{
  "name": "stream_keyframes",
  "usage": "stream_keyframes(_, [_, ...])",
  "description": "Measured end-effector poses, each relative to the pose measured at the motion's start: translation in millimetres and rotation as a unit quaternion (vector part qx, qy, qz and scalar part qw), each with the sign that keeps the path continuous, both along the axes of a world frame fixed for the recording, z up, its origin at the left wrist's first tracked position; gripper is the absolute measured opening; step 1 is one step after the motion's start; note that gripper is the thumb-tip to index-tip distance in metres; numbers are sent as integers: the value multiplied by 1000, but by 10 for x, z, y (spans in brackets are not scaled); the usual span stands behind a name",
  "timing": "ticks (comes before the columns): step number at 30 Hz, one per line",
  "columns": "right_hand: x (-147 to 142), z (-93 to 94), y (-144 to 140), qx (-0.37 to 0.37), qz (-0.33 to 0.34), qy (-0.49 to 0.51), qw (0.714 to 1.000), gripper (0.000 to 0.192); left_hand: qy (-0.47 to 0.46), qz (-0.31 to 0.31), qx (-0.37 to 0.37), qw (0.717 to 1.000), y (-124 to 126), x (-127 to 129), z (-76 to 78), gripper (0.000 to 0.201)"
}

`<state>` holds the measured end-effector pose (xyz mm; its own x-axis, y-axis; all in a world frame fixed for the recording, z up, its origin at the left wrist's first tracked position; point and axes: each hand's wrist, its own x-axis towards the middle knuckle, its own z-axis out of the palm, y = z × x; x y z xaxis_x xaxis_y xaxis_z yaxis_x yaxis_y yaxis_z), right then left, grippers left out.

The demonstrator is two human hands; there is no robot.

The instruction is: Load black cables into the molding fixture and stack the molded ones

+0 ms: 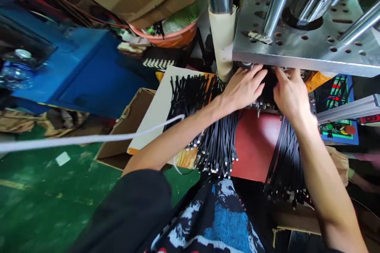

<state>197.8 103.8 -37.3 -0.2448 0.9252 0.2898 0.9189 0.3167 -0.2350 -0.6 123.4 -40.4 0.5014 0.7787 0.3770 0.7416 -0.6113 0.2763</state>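
A big press fills the upper right, its steel plate (299, 49) hanging over a red bench (255, 142). Left of it stand a blue cabinet (86, 71) and an open carton (130, 126) on the green floor. Black cables (216, 142) lie in thick bundles across a white board (160, 106) and over the bench's front edge, with another bundle (286, 166) hanging on the right.

Both hands reach under the plate to a mould (267, 104) at its edge. The left hand (245, 87) lies flat, fingers spread on cable ends there. The right hand (289, 95) presses down beside it, fingers curled; I cannot tell if it grips anything. It looks like cable ends being seated into the mould. Next calls for each end sitting square, and fingers clear of the plate.
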Motion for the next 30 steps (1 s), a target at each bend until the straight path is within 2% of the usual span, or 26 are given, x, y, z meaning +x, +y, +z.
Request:
stream_keyframes(1, [36,-40,-377,8,-60,9,998,42,-9,29,2,1000,-291,-150,-32,28])
stream_keyframes(2, [75,-102,-769,-6,-111,6,994,40,-17,87,-18,996,-586,-306,-90,32])
stream_keyframes(3, [115,-185,-1145,-38,-148,-9,988,39,-23,143,-51,988,-859,-457,-168,39])
stream_keyframes(4, [151,-284,-1480,-83,-172,-35,981,43,-34,174,-98,979,-1091,-593,-257,42])
stream_keyframes(6, [212,-495,-1953,-131,-210,-67,967,48,-67,189,-186,962,-1391,-796,-420,39])
stream_keyframes(7, [236,-589,-2081,-142,-222,-67,962,48,-80,186,-216,955,-1458,-859,-474,37])
stream_keyframes(9, [284,-719,-2158,-146,-232,-26,961,45,-98,177,-247,947,-1476,-913,-505,33])
stream_keyframes(11, [338,-748,-2107,-147,-234,54,960,43,-118,172,-266,941,-1430,-908,-454,31])
stream_keyframes(14, [396,-646,-2040,-150,-256,188,936,42,-158,157,-306,926,-1394,-878,-345,23])
stream_keyframes(16, [394,-548,-2058,-159,-279,255,912,43,-214,157,-346,900,-1410,-866,-304,19])
stream_keyframes(18, [364,-465,-2099,-163,-292,314,889,43,-303,154,-419,842,-1445,-846,-283,19])
stream_keyframes(22, [308,-381,-2129,-155,-297,406,850,41,-460,75,-594,656,-1575,-692,-255,28])
stream_keyframes(24, [294,-371,-2115,-168,-291,417,844,39,-488,37,-636,596,-1673,-548,-257,33])
stream_keyframes(25, [282,-368,-2111,-171,-292,417,844,38,-491,22,-649,581,-1723,-467,-266,34])
stream_keyframes(27, [226,-354,-2131,-171,-292,422,841,36,-482,2,-663,573,-1813,-307,-292,37])
stream_keyframes(29, [117,-318,-2196,-188,-259,439,840,33,-462,-10,-668,584,-1873,-174,-309,42])
stream_keyframes(30, [51,-290,-2240,-210,-222,448,840,31,-452,-14,-666,593,-1890,-125,-307,44])
